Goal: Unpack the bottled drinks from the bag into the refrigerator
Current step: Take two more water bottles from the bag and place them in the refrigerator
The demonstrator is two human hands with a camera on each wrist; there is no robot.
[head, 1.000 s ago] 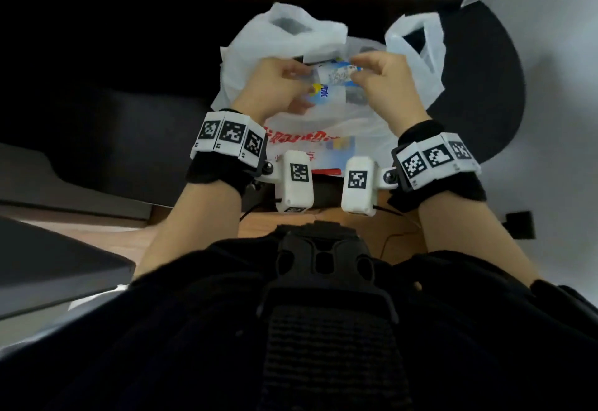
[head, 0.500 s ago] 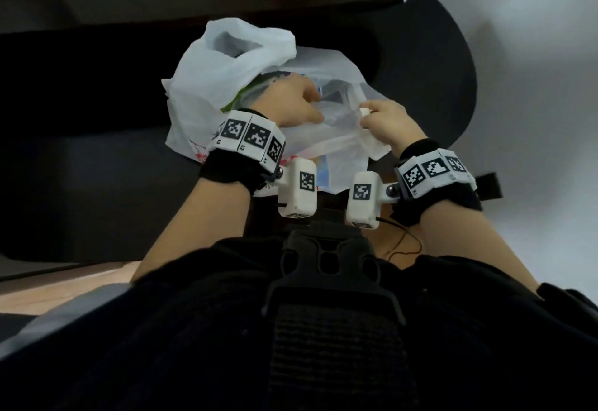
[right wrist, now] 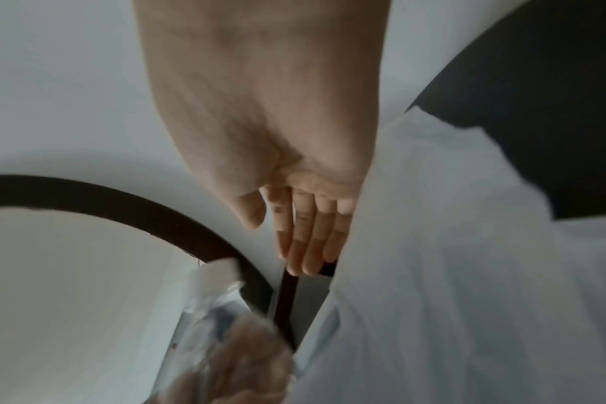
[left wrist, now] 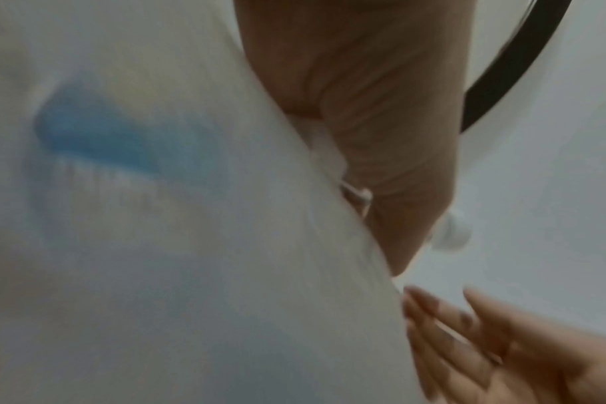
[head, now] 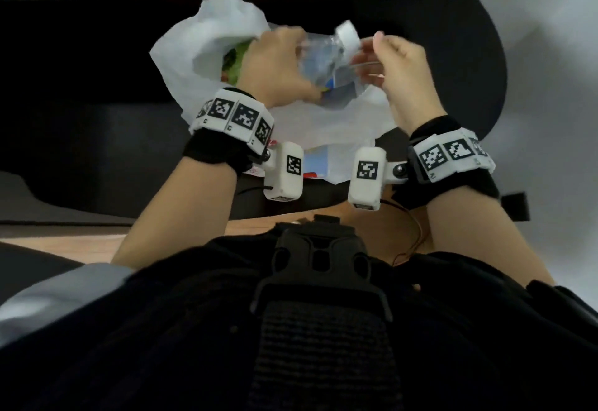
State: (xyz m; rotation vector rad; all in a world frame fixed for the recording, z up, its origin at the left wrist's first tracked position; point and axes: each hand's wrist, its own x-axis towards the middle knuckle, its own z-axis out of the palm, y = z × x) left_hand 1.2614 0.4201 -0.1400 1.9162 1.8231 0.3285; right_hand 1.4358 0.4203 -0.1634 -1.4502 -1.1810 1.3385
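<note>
right hand: fingers straight, together, against the white bag
bottle: clear, blurred, gripped by the left hand at the bottom edge

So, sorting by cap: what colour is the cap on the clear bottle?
White cap on the clear plastic bottle; clearest in the head view.

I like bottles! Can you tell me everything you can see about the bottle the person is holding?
The clear plastic bottle has a white screw cap and a blue label low on its body. It is tilted, cap up and to the right, just above the white plastic bag. The left hand grips its body. The right hand is beside its neck; contact is unclear.
</note>
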